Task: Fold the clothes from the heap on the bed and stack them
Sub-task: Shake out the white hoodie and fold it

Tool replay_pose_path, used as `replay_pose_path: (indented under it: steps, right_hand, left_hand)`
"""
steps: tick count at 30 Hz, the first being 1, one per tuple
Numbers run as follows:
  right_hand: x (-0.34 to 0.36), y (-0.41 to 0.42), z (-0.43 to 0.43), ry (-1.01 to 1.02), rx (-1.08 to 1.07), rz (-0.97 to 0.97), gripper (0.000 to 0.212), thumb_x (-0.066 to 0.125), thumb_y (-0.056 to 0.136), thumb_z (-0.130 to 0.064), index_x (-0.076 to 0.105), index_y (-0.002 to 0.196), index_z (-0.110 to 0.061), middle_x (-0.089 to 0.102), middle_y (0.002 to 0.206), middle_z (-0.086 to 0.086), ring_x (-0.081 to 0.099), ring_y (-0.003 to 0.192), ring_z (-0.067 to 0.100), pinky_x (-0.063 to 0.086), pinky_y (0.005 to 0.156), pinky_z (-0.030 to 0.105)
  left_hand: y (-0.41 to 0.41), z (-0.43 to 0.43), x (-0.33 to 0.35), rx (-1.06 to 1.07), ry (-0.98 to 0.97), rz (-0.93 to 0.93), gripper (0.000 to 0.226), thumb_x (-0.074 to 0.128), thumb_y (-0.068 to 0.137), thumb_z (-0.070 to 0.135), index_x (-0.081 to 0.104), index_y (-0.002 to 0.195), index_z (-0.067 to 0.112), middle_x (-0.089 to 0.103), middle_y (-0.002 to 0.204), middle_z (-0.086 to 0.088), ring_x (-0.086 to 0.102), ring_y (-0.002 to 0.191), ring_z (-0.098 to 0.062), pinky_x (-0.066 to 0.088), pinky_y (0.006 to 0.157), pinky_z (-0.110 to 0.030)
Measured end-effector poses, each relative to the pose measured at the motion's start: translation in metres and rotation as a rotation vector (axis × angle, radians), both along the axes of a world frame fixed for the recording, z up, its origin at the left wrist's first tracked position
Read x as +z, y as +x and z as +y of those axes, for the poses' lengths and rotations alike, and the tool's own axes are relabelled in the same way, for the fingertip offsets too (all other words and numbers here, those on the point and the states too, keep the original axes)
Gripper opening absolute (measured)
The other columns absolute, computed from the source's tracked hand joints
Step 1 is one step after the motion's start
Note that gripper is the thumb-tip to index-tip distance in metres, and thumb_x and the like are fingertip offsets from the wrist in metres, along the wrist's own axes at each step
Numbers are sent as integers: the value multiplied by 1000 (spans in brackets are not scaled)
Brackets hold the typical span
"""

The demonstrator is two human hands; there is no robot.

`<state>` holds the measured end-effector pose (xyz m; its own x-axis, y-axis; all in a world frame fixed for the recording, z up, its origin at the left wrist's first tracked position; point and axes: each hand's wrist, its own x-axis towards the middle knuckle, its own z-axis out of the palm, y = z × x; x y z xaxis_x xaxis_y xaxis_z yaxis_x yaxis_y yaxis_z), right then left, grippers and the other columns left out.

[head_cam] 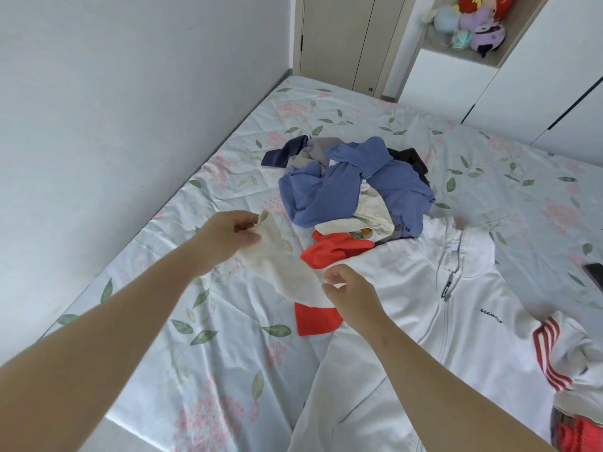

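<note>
- Above the flowered bed sheet [228, 353], just in front of the heap, a small cream cloth [287, 269] is held off the bed, stretched on a slant between both hands.
- The left hand [228, 236] pinches the cloth's far, upper end; thumb and fingertips are pressed together on the edge, and a small flap of fabric pokes up past them.
- The right hand [354, 293] grips the near, lower end, with thumb and forefinger closed on the corner and the other fingers curled beside them. The cloth's bottom edge hangs just under that hand.
- The heap [355, 184] lies mid-bed beyond the hands: a blue garment on top, navy, grey and black pieces at the back, a cream piece towards the front.
- A red garment [336, 251] spreads out from the heap's near edge and passes beneath the held cloth, showing again below the right hand.
- A white zip jacket [473, 321] lies spread flat on the right, collar towards the heap, with a red-striped cuff; its edge overlaps the red garment.
- A dark flat object [595, 275] rests on the sheet at the right border.
- Plush toys [473, 24] fill a shelf niche beyond the bed.
</note>
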<state>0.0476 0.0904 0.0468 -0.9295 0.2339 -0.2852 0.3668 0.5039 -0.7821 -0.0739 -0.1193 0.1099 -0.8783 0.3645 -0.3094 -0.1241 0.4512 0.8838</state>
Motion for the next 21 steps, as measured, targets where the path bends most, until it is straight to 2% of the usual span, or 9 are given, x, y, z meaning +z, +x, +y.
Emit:
replay_pose_path:
  steps: [2, 3, 6, 9, 11, 14, 16, 18, 21]
  right_hand:
    - [2, -2, 0, -6, -21, -31, 13, 56, 90, -22, 53, 97, -32, 56, 95, -14, 55, 89, 5, 41, 71, 17]
    - [3, -4, 0, -12, -25, -41, 13, 55, 90, -23, 53, 98, -33, 57, 95, -14, 54, 87, 3, 41, 70, 18]
    - [7, -6, 1, -37, -35, -57, 13, 54, 90, -24, 52, 100, -33, 56, 93, -15, 53, 83, -2, 41, 65, 13]
    - [8, -3, 4, -48, -54, -78, 12, 54, 90, -24, 52, 100, -32, 56, 94, -14, 52, 84, -1, 41, 64, 13]
    - [8, 3, 7, -49, -75, -89, 11, 54, 90, -25, 53, 99, -32, 57, 93, -13, 53, 84, 0, 40, 63, 14]
    - [7, 11, 13, -52, -101, -108, 12, 55, 89, -24, 55, 100, -29, 58, 91, -12, 54, 83, 1, 39, 62, 13]
    - [6, 17, 16, -66, -112, -129, 11, 54, 90, -24, 54, 100, -29, 59, 90, -10, 56, 84, 4, 40, 64, 15]
    - [6, 20, 19, -73, -133, -149, 10, 54, 90, -24, 54, 99, -29, 61, 93, -6, 59, 87, 11, 41, 68, 20]
    - [4, 24, 20, -89, -152, -171, 9, 55, 89, -23, 56, 97, -27, 64, 95, -2, 61, 88, 15, 41, 66, 20]
  left_hand:
    - [-9, -13, 22, -224, -355, 421, 12, 60, 86, 0, 65, 84, 11, 55, 83, 0, 55, 79, -22, 38, 69, -17]
    - [-13, -20, 28, -273, -422, 610, 12, 62, 84, 0, 63, 78, 11, 51, 81, 0, 53, 77, -23, 34, 66, -17]
    - [-20, -38, 37, -176, -579, 846, 8, 69, 84, 10, 68, 90, 5, 61, 95, -7, 55, 98, -30, 35, 81, -32]
    - [-28, -46, 25, -112, -799, 699, 24, 60, 91, 30, 66, 104, 11, 62, 113, -2, 44, 118, -27, 31, 94, -37]
    - [-30, -47, 21, 8, -684, 613, 27, 56, 93, 31, 64, 108, 10, 60, 118, -6, 46, 117, -29, 34, 97, -39]
    - [-30, -42, 18, 184, -467, 443, 28, 47, 97, 25, 59, 102, 0, 60, 98, -16, 53, 91, -32, 41, 77, -37]
    - [-29, -37, 16, 290, -390, 361, 26, 42, 98, 22, 54, 101, 0, 54, 83, -14, 47, 78, -29, 36, 64, -33]
    - [-29, -33, 16, 342, -373, 353, 22, 40, 98, 18, 53, 104, 1, 53, 85, -14, 46, 79, -28, 35, 66, -32]
    - [-27, -29, 14, 211, -474, 381, 20, 43, 97, 14, 56, 105, 2, 57, 89, -15, 50, 84, -32, 36, 70, -33]
